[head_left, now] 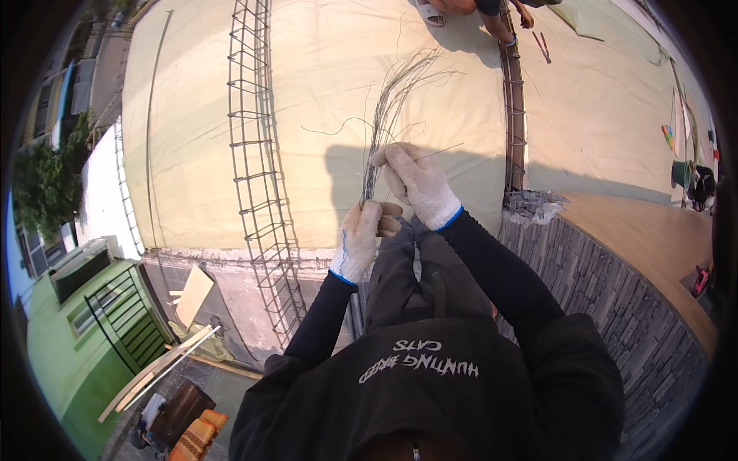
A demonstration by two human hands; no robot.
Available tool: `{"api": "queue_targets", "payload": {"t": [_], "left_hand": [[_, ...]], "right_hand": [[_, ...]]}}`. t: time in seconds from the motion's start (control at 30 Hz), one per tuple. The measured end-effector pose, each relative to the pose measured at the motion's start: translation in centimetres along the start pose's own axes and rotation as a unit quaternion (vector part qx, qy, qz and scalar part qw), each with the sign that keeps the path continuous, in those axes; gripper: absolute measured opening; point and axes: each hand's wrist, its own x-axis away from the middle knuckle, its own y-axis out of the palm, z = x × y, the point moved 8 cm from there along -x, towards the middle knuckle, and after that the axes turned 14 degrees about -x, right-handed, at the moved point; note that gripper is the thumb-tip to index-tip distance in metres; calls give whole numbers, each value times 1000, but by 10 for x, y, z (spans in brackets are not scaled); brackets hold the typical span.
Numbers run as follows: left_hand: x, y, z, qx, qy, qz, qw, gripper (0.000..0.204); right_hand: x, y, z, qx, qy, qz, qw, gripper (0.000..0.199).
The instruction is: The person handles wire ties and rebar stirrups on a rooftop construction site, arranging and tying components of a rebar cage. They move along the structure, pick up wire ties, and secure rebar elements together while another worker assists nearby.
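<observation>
A loose bundle of thin tie wires fans out over the pale sheeting in front of me. My left hand, in a white knit glove with a blue cuff, is closed round the lower end of the bundle. My right hand, gloved the same way, is closed at the right side of the wires, its fingertips pressed together. A single wire strand sticks out beside it toward the upper right. Whether that strand is pinched in the right fingers or only passes behind them, I cannot tell.
A long rebar cage runs across the sheeting on the left. Another rebar column lies to the right, where a co-worker's hand reaches in. Red-handled pliers lie beyond it. A grey brick-patterned wall drops away at the lower right.
</observation>
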Motion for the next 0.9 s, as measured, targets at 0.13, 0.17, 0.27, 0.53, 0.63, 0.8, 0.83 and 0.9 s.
{"api": "queue_targets", "payload": {"t": [0.13,0.17,0.27,0.53,0.63,0.8,0.83,0.9], "left_hand": [[23,30,42,-90,54,-4,994,38],[26,31,47,-80,62,15,995,36],[38,22,58,-63,75,55,994,35],[54,21,108,-279,167,-55,944,39],[64,18,122,-286,147,-125,938,34],[62,15,121,-278,184,-202,921,35],[57,15,118,-269,203,-221,915,35],[52,16,112,-224,213,-251,917,35]], "right_hand": [[37,5,-52,-63,-115,37,991,36],[46,4,-59,-75,-132,56,987,35],[68,17,-68,-112,-168,85,976,35],[93,39,-80,-203,-283,148,926,33],[102,52,-93,-183,-322,162,915,33],[106,52,-98,-202,-376,193,884,33],[106,51,-96,-199,-382,200,880,32],[108,50,-92,-204,-388,217,872,32]]}}
